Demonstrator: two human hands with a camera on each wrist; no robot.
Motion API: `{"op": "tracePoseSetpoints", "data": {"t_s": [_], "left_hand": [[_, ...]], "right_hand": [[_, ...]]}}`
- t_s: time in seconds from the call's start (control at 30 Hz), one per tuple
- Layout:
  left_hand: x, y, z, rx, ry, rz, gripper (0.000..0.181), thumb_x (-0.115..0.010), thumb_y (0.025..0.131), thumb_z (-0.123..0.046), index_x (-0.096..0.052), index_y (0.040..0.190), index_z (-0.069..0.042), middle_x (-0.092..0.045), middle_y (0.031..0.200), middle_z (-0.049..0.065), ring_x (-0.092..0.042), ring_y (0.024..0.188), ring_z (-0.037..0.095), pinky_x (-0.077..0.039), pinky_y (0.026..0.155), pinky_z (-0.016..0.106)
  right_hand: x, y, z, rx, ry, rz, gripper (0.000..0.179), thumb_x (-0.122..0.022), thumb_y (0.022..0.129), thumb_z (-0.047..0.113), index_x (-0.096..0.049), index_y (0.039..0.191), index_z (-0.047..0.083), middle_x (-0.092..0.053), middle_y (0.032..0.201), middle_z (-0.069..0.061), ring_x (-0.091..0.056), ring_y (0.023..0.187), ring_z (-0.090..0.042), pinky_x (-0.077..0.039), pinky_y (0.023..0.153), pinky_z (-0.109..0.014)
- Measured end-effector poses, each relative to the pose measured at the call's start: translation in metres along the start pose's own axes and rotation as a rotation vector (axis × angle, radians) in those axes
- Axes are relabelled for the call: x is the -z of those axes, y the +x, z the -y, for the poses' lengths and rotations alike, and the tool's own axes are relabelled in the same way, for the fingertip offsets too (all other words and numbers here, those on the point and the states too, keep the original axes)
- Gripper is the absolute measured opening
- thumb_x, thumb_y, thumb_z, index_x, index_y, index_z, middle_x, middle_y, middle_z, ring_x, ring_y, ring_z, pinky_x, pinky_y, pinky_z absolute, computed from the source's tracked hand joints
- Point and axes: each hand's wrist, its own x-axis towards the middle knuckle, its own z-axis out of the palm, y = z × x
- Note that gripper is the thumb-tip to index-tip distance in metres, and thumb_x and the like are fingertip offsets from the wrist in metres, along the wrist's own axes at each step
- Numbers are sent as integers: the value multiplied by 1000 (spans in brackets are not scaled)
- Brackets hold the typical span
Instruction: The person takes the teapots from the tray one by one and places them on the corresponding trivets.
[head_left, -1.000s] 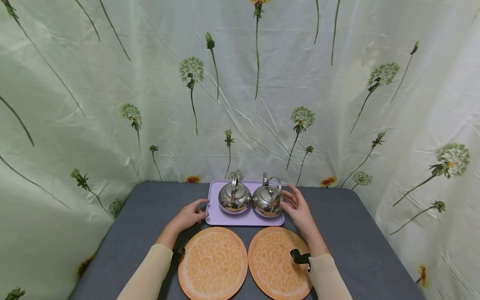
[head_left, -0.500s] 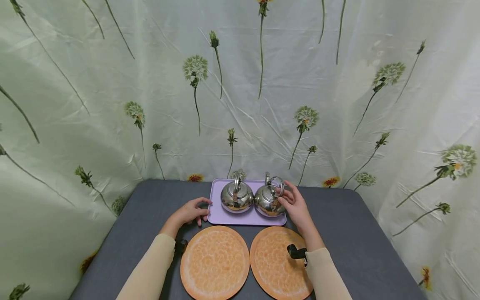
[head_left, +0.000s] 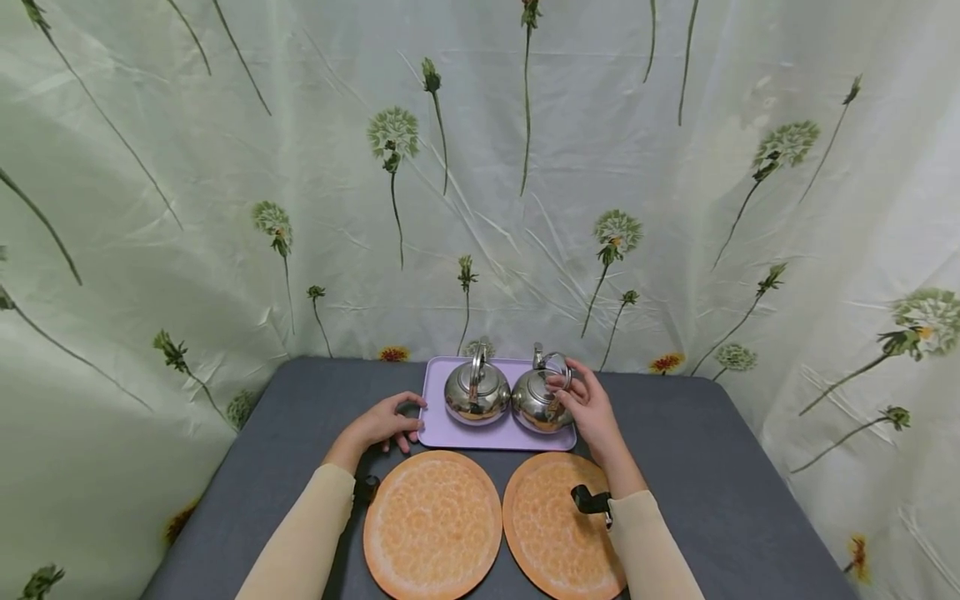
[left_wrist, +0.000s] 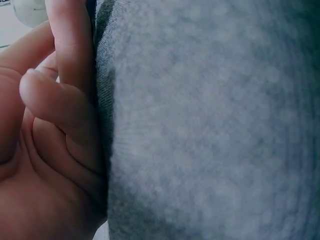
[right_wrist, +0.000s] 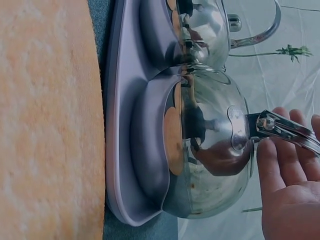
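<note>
Two shiny steel kettles stand side by side on a lilac tray. In the head view my right hand (head_left: 588, 408) is at the right kettle (head_left: 536, 408), fingers reaching through its raised loop handle. The right wrist view shows these fingers (right_wrist: 287, 165) fairly straight behind the kettle handle (right_wrist: 285, 127), not closed round it. The left kettle (head_left: 474, 400) has no hand on it. My left hand (head_left: 382, 421) lies beside the tray (head_left: 433, 433), relaxed, with fingertips right at its left edge. In the left wrist view its fingers (left_wrist: 65, 105) are loosely bent.
Two round orange placemats, the left one (head_left: 433, 521) and the right one (head_left: 551, 517), lie in front of the tray. My right forearm passes over the right mat. A dark grey cloth (head_left: 675, 450) covers the table. Behind it hangs a pale curtain (head_left: 337, 208) with dandelion print.
My right hand has moved left and slightly up, from beside the right kettle to its handle, fingers now through the loop. The left hand stays at the tray's edge, its fingers slightly shifted.
</note>
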Motion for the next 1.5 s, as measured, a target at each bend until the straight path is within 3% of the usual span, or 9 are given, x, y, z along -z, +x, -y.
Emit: {"op": "tracePoseSetpoints", "data": {"t_s": [0.1,0.2,0.3,0.4,1.03,1.5], "left_hand": [[-1,0,-2,-3,-2,2,47,-72,102,-24,-55,145,-16,-72,78,1,-69,55,11,-42,43,25],[-2,0,-3,-4,7,4,46,-71,102,-24,-56,145,-17,-72,78,2,-69,56,11,-43,44,25],[-3,1,-4,9,19,2,45,-69,102,-23,-58,145,-18,-72,79,2,-69,56,12,-43,45,25],[-4,1,-4,19,20,1,44,-69,102,-22,-59,145,-19,-73,79,3,-69,56,12,-43,45,26],[-4,-2,1,8,16,-11,46,-68,103,-24,-58,147,-19,-72,80,3,-68,55,12,-45,45,26],[-4,-2,1,17,0,-21,45,-69,103,-23,-59,147,-19,-72,81,5,-68,56,13,-45,44,26]], "right_hand": [[0,1,-1,8,27,-4,62,-56,109,2,-34,165,15,-69,137,-20,-72,106,-1,-54,95,-25],[1,2,-2,9,56,-2,61,-56,109,3,-34,165,13,-74,123,-7,-75,100,-4,-55,93,-26],[2,3,-4,6,78,9,61,-57,108,2,-34,164,13,-76,110,6,-76,94,-6,-55,89,-26],[2,4,-5,13,98,29,60,-56,107,-1,-36,162,11,-75,101,11,-76,90,-6,-54,85,-27],[-5,3,-5,54,114,130,55,-52,109,-3,-33,160,2,-71,96,10,-72,87,-6,-58,85,-24],[-6,-5,4,65,54,146,54,-51,108,-4,-37,159,8,-70,98,6,-71,87,-8,-57,88,-25]]}}
